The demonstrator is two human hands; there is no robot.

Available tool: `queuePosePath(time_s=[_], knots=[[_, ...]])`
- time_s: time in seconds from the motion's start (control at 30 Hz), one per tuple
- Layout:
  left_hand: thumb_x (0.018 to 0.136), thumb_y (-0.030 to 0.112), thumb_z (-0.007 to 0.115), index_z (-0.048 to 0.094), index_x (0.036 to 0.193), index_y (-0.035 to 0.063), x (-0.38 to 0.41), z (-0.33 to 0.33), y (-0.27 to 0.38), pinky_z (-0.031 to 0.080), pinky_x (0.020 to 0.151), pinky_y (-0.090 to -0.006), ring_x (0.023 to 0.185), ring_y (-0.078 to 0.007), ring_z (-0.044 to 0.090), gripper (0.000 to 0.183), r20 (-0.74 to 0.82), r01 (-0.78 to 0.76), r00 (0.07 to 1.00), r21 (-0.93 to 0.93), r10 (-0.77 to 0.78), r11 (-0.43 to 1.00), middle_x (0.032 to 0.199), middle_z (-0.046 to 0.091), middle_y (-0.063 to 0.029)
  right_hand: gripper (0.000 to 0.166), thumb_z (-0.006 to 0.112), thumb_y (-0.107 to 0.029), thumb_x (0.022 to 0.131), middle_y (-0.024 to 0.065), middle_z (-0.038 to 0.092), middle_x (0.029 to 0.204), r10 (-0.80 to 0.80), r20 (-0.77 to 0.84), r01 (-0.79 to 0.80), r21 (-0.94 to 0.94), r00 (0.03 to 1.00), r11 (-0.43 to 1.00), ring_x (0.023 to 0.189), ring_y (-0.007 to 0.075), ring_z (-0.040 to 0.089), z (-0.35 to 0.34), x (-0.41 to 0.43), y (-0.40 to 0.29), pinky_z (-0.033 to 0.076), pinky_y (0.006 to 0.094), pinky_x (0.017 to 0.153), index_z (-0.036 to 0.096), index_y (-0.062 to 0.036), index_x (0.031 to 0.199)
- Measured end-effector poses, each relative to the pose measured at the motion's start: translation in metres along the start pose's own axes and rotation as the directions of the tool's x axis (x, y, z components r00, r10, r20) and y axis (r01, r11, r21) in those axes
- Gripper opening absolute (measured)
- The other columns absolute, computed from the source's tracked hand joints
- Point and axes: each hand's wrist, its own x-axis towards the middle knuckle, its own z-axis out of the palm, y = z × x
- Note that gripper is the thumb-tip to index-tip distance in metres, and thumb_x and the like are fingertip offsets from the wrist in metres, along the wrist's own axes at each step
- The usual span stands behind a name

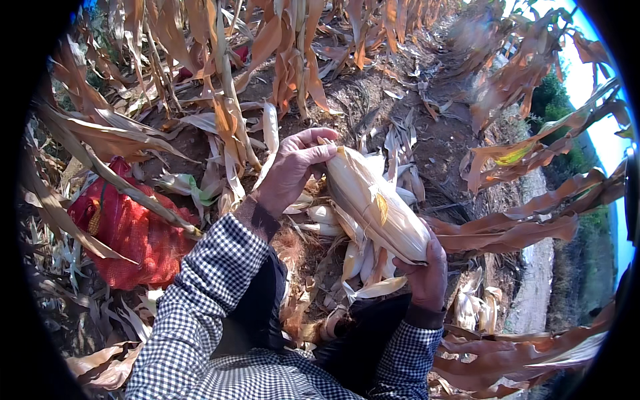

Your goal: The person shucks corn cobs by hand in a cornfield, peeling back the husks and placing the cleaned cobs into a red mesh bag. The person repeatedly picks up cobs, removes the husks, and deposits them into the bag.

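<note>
Between my two hands lies an ear of corn in its dry, pale husk (377, 207), tilted from upper left to lower right. My left hand (295, 167) pinches its upper tip between thumb and fingers. Around the lower end, my right hand (425, 270) grips the ear from the side; some of those fingers are hidden behind it. Under the ear, on the ground between my legs, is a heap of loose husks and husked-looking ears (357, 262), partly covered by the ear I hold. Reddish-brown corn silk (290, 245) is scattered beside the heap.
A red mesh sack (142, 237) filled with corn cobs sits at left, with a dry stalk (120, 182) crossing over it. Standing corn stalks (227, 85) rise ahead. Dry leaves (520, 232) reach in from the right, near a pale path (532, 270). More husks (475, 307) lie lower right.
</note>
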Motion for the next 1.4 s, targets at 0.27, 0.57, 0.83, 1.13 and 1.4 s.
queuePosePath(time_s=[0.27, 0.57, 0.83, 1.13, 1.4], knots=[[0.091, 0.015, 0.06, 0.065, 0.108, 0.0026, 0.023, -0.003, -0.036, 0.045, 0.06, -0.0178, 0.064, -0.0034, 0.052, 0.021, -0.016, 0.25, 0.968, -0.035, -0.25, 0.968, 0.078, 0.058, 0.0044, 0.083, 0.078, -0.022, 0.074, 0.0182, 0.054, 0.13, 0.08, 0.072, -0.037, -0.467, 0.994, 0.884, 0.113, 0.0253, 0.057, 0.011, 0.018, 0.03, 0.046, 0.0373, 0.097, 0.037, 0.0067, 0.14], [0.089, 0.017, 0.063, 0.069, 0.099, -0.0007, 0.022, 0.003, -0.035, 0.049, 0.061, -0.0184, 0.068, -0.0029, 0.058, 0.021, 0.045, 0.176, 0.981, 0.233, -0.191, 0.957, 0.082, 0.066, 0.0001, 0.081, 0.078, -0.024, 0.067, 0.0208, 0.058, 0.116, -0.108, 0.08, 0.126, -0.831, 0.991, 0.541, 0.105, 0.0299, 0.06, -0.001, 0.03, 0.039, 0.048, 0.039, 0.092, 0.043, 0.005, 0.134], [0.089, 0.012, 0.064, 0.07, 0.095, -0.0026, 0.022, 0.018, -0.04, 0.05, 0.06, -0.0196, 0.065, -0.0039, 0.059, 0.017, -0.047, 0.064, 0.997, 0.2, -0.056, 0.978, 0.079, 0.068, -0.001, 0.074, 0.076, -0.013, 0.065, 0.0243, 0.057, 0.113, -0.329, 0.116, 0.204, -0.947, 0.937, 0.248, 0.104, 0.035, 0.061, 0.003, 0.026, 0.049, 0.05, 0.0411, 0.089, 0.044, 0.0046, 0.13], [0.094, 0.01, 0.058, 0.069, 0.097, 0.0004, 0.007, 0.044, -0.048, 0.049, 0.065, -0.0195, 0.071, -0.0037, 0.058, 0.015, -0.188, -0.014, 0.981, 0.139, 0.04, 0.99, 0.081, 0.064, 0.0007, 0.07, 0.07, -0.022, 0.067, 0.0149, 0.061, 0.108, 0.042, -0.102, -0.087, -0.496, 0.994, 0.864, 0.099, 0.0225, 0.059, 0.029, 0.017, 0.066, 0.048, 0.0365, 0.087, 0.047, 0.0051, 0.128], [0.098, 0.01, 0.053, 0.063, 0.096, 0.0025, -0.001, 0.066, -0.05, 0.043, 0.069, -0.0191, 0.071, -0.0043, 0.051, 0.013, -0.251, -0.182, 0.944, 0.137, 0.212, 0.974, 0.076, 0.057, 0.0025, 0.063, 0.06, -0.033, 0.086, 0.0108, 0.056, 0.12, 0.237, 0.088, -0.231, -0.075, 0.968, 0.97, 0.11, 0.0196, 0.053, 0.033, 0.013, 0.109, 0.042, 0.0333, 0.095, 0.04, 0.0017, 0.135]])
